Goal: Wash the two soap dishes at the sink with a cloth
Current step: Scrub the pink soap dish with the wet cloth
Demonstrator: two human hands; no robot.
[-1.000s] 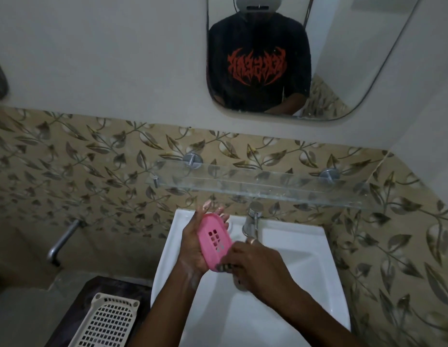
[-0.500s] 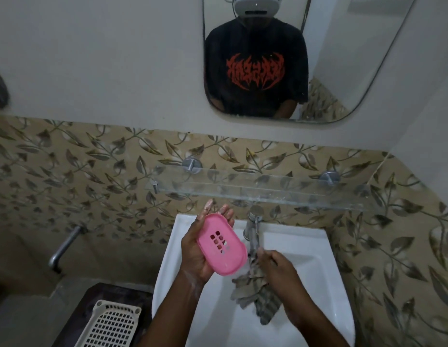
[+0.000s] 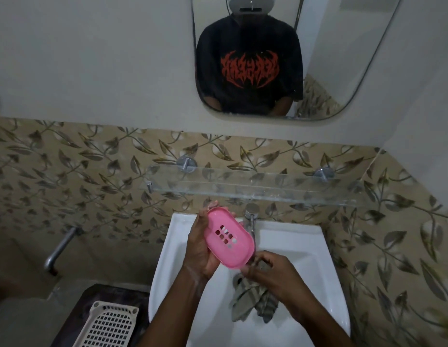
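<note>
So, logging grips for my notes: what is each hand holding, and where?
Left hand cups the pink oval plastic soap dish from behind; right hand grips the striped grey cloth at its top.

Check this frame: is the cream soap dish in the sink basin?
No, the cream soap dish lies on the dark surface left of the sink, while the left hand holds the pink one.

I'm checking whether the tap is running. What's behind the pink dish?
The left hand cups the pink dish from behind, and the tap rises just past its right edge. The dish covers the spout's mouth, so any water flow can't be seen.
</note>
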